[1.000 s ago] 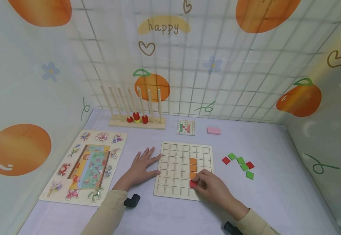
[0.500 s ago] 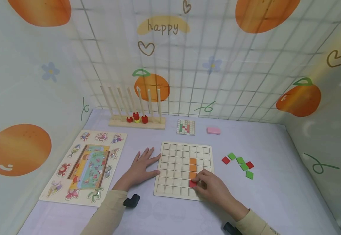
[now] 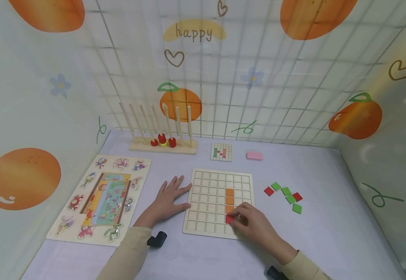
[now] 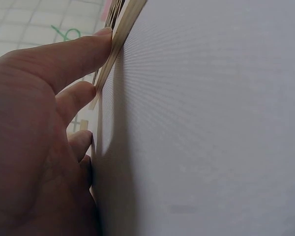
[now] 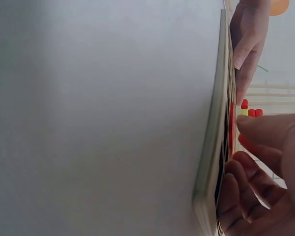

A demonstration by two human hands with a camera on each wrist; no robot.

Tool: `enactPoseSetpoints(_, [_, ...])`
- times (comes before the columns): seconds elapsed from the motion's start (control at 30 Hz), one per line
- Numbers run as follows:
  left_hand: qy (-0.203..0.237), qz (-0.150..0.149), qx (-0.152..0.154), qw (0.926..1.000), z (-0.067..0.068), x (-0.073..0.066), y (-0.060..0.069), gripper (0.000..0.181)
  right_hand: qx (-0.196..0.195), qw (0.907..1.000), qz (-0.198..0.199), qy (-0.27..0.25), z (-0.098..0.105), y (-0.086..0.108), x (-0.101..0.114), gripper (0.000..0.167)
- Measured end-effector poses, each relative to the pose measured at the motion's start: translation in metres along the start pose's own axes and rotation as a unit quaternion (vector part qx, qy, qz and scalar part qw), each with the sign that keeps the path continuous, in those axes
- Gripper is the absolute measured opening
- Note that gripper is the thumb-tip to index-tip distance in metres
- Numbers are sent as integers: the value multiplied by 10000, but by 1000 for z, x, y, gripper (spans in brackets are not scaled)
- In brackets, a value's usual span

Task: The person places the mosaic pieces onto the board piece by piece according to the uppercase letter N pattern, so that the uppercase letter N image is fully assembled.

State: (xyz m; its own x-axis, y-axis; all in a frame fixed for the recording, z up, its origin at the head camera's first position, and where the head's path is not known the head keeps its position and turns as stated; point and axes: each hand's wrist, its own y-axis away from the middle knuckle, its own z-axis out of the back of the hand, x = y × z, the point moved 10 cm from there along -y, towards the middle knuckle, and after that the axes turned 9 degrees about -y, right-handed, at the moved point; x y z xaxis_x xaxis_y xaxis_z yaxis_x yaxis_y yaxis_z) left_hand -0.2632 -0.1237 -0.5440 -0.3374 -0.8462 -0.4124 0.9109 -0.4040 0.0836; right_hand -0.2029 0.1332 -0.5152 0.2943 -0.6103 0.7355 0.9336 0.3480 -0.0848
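A square wooden grid board [image 3: 206, 217] lies flat before me. Along its left edge my left hand [image 3: 166, 200] is spread, with thumb and fingertips touching the rim; the left wrist view shows these fingers [image 4: 86, 51] against the board's side. Over the board's lower right, my right hand [image 3: 255, 227] pinches a red square tile [image 3: 229, 219] between thumb and index finger at its cell. Directly above that tile, orange tiles [image 3: 230, 196] fill cells of the same column. The right wrist view shows the red tile edge-on, beside the thumb; part of the board is hidden by the hand.
Loose green tiles [image 3: 286, 191] and red tiles [image 3: 269, 191] lie to the right. Behind the board are a small pattern card [image 3: 221, 152], a pink block [image 3: 254, 156] and a wooden peg rack [image 3: 162, 147] with beads. A sea-animal puzzle board [image 3: 110, 200] lies left.
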Motion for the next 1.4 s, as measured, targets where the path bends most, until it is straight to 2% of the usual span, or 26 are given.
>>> enactPoseSetpoints(0.33, [-15, -44, -34, 10000, -1, 1, -1, 72, -50, 9990, -418, -171, 9, -2, -10, 19])
enactPoseSetpoints(0.63, [-17, -63, -56, 10000, 0, 0, 0, 72, -241, 9964, -799, -144, 27, -6, -24, 17])
enactPoseSetpoints(0.9, [-25, 24, 16, 10000, -3, 2, -1, 74, -382, 9944, -986, 44, 42, -9, -45, 17])
enactPoseSetpoints(1.23, [-57, 74, 59, 9999, -4, 3, -2, 74, -672, 9851, -1561, 272, 66, -11, -80, 22])
enactPoseSetpoints(1.4, [-58, 66, 60, 9999, -3, 2, -1, 74, -883, 9835, -1559, 245, 78, -12, -88, 23])
